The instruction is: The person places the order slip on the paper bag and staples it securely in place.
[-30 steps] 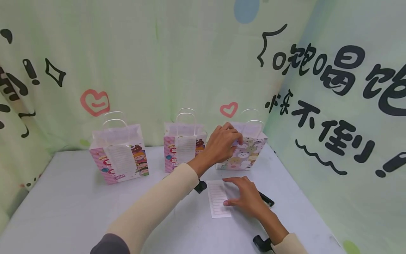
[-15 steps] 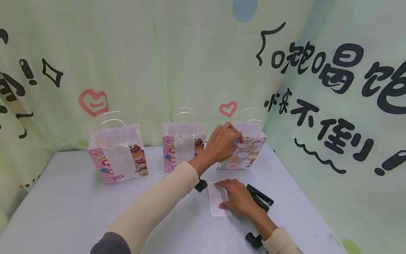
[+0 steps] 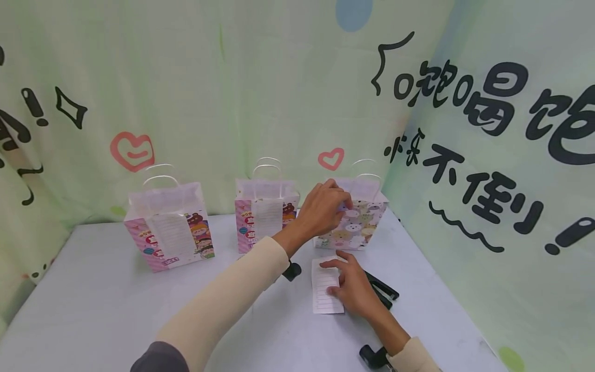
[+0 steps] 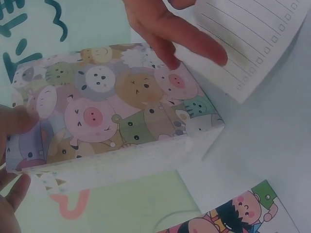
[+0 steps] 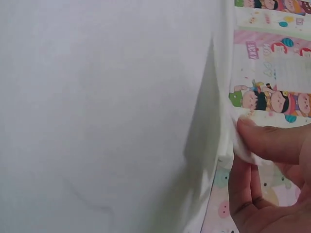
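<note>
My left hand (image 3: 325, 209) grips the top front edge of the rightmost paper bag (image 3: 360, 227), which is printed with cartoon animal faces (image 4: 107, 116). In front of that bag my right hand (image 3: 350, 289) pinches the right edge of a white lined paper slip (image 3: 325, 294) and holds it just off the table. In the right wrist view the slip (image 5: 97, 121) fills the frame, with my thumb (image 5: 277, 143) pressed on its edge. The left wrist view shows the slip (image 4: 252, 43) close to the bag's front.
Two more pink cartoon bags stand along the back of the white table (image 3: 93, 310), at the left (image 3: 169, 232) and the middle (image 3: 265, 214), each with a lined slip on its front. A black stapler (image 3: 383, 289) lies beside my right hand. Green printed cloth walls in the table.
My right hand went from lying flat on the slip to pinching its edge, and the slip moved slightly toward the bag. The left hand stays on the bag.
</note>
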The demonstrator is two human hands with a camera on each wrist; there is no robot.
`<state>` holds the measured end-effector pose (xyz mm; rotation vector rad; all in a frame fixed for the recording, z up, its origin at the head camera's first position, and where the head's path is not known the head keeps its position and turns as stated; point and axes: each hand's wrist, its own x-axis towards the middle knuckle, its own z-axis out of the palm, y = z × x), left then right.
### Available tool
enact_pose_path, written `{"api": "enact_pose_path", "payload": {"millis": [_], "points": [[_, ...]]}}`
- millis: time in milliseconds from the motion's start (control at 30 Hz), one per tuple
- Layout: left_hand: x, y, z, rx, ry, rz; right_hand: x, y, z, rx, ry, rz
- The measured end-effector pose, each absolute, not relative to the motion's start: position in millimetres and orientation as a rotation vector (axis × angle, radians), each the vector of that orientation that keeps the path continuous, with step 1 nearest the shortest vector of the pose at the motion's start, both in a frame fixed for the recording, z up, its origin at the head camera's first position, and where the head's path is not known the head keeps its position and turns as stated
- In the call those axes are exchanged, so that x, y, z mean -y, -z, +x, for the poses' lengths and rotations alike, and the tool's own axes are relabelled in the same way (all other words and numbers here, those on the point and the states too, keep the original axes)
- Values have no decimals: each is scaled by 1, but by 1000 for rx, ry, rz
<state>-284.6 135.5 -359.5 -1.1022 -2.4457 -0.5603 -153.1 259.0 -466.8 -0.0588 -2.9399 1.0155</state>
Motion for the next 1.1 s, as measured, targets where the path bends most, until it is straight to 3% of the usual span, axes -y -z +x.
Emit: {"api": "enact_pose_path", "payload": {"millis": [533,1100], "points": [[-133,361,-285,2414,553,-1087,-288,444,-154,2770,-1188,-181],[-132,360,-286,2403,521,-1105,-309,423,-168,2432,-1328,-125]]}}
